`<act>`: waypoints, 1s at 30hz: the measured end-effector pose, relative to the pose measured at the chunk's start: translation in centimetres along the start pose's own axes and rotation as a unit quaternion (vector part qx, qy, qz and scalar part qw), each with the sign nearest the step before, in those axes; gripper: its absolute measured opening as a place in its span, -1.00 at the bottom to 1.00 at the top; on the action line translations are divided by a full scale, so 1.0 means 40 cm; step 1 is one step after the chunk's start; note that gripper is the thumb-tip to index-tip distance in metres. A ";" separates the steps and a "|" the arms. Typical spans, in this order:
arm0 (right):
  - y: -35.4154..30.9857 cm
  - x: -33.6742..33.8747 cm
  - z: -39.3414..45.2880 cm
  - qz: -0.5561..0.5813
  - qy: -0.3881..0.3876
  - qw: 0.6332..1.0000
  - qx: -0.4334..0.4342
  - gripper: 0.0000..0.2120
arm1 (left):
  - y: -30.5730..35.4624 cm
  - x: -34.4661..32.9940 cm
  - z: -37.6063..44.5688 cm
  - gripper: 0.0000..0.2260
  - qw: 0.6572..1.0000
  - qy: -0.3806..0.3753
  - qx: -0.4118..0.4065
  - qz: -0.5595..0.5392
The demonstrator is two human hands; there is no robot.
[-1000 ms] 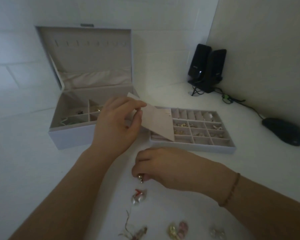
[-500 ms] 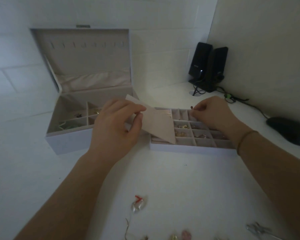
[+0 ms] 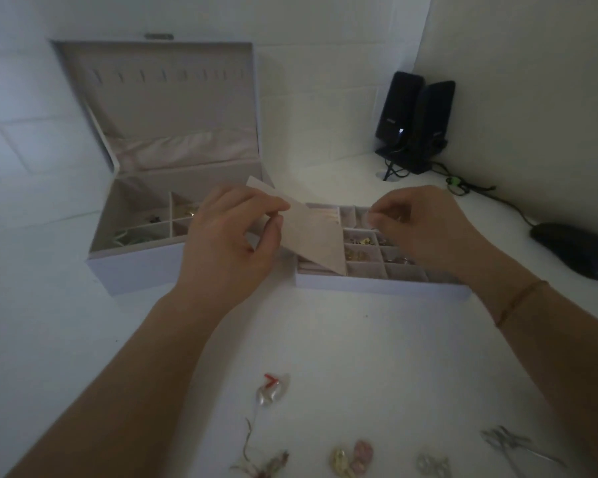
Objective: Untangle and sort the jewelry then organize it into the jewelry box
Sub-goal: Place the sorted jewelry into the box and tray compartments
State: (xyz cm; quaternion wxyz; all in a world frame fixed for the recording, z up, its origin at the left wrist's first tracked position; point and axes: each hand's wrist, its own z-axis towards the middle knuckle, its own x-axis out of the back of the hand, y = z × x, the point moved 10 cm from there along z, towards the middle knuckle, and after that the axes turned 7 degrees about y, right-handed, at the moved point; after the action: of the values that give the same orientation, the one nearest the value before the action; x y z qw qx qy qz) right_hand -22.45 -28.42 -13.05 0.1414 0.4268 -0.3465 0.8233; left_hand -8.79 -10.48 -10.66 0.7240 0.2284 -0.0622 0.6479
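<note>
Single head-worn wide-angle view, looking forward and down, close over a white table, facing a wall corner

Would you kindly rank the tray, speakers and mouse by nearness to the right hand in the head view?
1. Tray, directly under the right hand.
2. Speakers, behind the hand, by the wall.
3. Mouse, far right; nearly as close as the speakers.

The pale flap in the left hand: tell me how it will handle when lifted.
The flap probably stays stiff: held by one corner in the left hand, it shows no sag. It looks thin, so likely light, and it may crease under a hard pinch.
</note>
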 end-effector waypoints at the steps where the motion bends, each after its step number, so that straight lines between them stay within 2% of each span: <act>1: -0.050 -0.005 -0.036 0.013 -0.026 0.999 0.032 -0.95 | 0.001 0.000 -0.001 -0.90 1.000 0.003 0.003 -0.004; 3: -0.162 -0.045 -0.129 0.013 -0.130 0.984 0.123 -0.90 | 0.003 -0.002 -0.003 -0.89 1.000 0.002 0.006 -0.010; 5: -0.258 -0.098 -0.232 0.016 -0.236 0.945 0.228 -0.78 | 0.001 -0.003 -0.006 -0.89 1.000 -0.001 0.007 -0.012; 8: -0.331 -0.156 -0.326 0.062 -0.304 0.898 0.313 -0.71 | -0.005 0.000 -0.010 -0.88 1.000 0.001 0.014 -0.016; 11: -0.358 -0.191 -0.365 0.072 -0.288 0.877 0.377 -0.74 | -0.001 0.000 -0.012 -0.88 1.000 0.005 0.010 -0.018; 15: -0.365 -0.206 -0.373 0.078 -0.259 0.870 0.412 -0.83 | -0.003 -0.002 -0.012 -0.88 1.000 0.001 0.009 -0.019; 18: -0.357 -0.206 -0.376 0.065 -0.264 0.860 0.431 -0.80 | -0.004 -0.004 -0.010 -0.89 1.000 -0.004 0.008 -0.018; 23: -0.296 -0.166 -0.311 0.090 -0.252 0.895 0.356 -0.84 | -0.004 -0.011 -0.011 -0.89 1.000 -0.013 0.010 -0.014; 30: -0.241 -0.158 -0.277 0.042 -0.261 0.910 0.321 -0.81 | -0.008 -0.016 -0.012 -0.88 1.000 -0.018 0.006 -0.015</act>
State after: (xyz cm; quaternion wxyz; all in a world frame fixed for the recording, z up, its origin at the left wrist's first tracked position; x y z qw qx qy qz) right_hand -20.29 -13.43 -18.16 -0.1332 0.6338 -0.1060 0.7546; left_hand -8.69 -10.87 -11.41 0.7310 0.2454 -0.0676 0.6332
